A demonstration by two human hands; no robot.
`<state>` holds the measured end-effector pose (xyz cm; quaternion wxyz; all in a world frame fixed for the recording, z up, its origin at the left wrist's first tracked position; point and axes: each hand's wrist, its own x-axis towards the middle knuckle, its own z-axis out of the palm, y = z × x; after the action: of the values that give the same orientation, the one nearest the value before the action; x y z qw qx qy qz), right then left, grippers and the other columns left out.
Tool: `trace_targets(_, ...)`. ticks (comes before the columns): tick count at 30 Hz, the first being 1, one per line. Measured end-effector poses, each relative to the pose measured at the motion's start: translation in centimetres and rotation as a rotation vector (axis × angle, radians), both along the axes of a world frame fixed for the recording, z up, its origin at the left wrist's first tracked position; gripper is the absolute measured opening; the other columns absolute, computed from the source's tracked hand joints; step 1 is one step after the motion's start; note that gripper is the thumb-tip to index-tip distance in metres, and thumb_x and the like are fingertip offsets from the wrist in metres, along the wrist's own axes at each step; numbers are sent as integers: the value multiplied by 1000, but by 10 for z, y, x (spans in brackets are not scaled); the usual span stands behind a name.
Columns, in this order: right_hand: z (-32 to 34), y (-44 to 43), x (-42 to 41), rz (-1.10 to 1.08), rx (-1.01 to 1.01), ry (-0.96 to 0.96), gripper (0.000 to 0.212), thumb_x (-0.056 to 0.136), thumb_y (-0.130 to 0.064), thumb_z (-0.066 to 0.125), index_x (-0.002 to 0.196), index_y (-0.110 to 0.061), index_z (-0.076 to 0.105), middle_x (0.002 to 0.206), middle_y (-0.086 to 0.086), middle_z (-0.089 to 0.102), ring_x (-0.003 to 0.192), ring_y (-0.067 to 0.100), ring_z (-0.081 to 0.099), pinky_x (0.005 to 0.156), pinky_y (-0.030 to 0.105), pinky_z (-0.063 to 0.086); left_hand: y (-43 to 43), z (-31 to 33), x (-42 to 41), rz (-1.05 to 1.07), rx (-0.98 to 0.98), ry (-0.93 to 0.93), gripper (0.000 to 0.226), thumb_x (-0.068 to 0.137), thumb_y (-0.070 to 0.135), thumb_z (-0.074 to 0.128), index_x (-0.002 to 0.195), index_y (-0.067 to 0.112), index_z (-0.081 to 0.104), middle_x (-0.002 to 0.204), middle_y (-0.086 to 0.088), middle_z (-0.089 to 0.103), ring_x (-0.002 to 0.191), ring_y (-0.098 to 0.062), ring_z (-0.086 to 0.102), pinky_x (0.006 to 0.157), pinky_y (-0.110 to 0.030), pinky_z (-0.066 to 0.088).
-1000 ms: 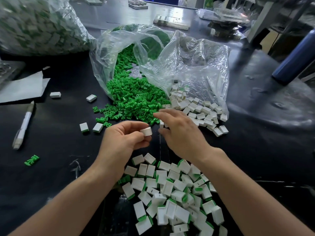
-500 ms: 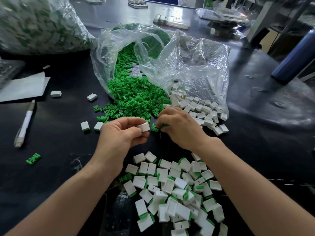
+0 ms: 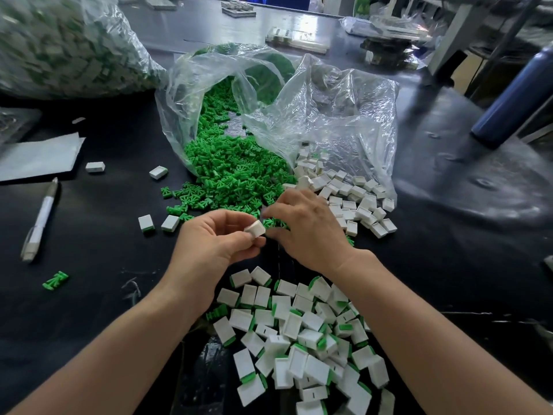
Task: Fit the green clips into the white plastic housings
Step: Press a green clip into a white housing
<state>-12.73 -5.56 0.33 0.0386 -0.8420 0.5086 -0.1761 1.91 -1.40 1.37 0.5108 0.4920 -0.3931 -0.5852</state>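
Over the last second our right hand point(image 3: 308, 235) has pulled its outstretched fingers in from the green clips point(image 3: 227, 172) toward the left hand point(image 3: 215, 244). Our left hand pinches a white housing point(image 3: 255, 229) between thumb and fingers above the worktop point(image 3: 98, 241). The right hand's fingers curl just beside it, over loose clips; we cannot tell whether they hold one. Spare housings point(image 3: 359, 202) spill from the bag point(image 3: 344, 115) further right.

Bare black tabletop point(image 3: 98, 250) at left passable (pen point(image 3: 39, 223) and stray housings point(image 3: 145, 223) excepted). Ahead, green clip heap point(image 3: 233, 172) and plastic bags point(image 3: 344, 130) obstruct; assembled pile point(image 3: 299, 333) crowds the near edge.
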Motion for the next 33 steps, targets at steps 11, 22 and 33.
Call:
trace_targets(11,14,36,-19,-75,330,-908,27,84,-1,61,84,-27,61,70,-8,61,65,8,61,64,24,53,7,3,-4,-101,-4,-55,14,75,-10,65,77,3,63,65,-6,69,61,-14,68,54,-20,54)
trace_targets(22,7,45,-14,-60,525,-1027,19,86,-2,58,80,-19,57,71,-1,69,66,13,69,59,21,54,8,5,-5,-150,2,-122,10,71,-3,70,77,4,66,65,-9,69,58,-13,66,55,-20,54)
trace_targets(33,5,48,-11,-73,511,-965,20,85,-3,60,78,-21,57,67,0,68,63,11,68,57,19,53,8,6,-1,-166,-47,-262,10,74,-6,70,75,4,69,59,-5,67,51,-8,61,48,-17,49)
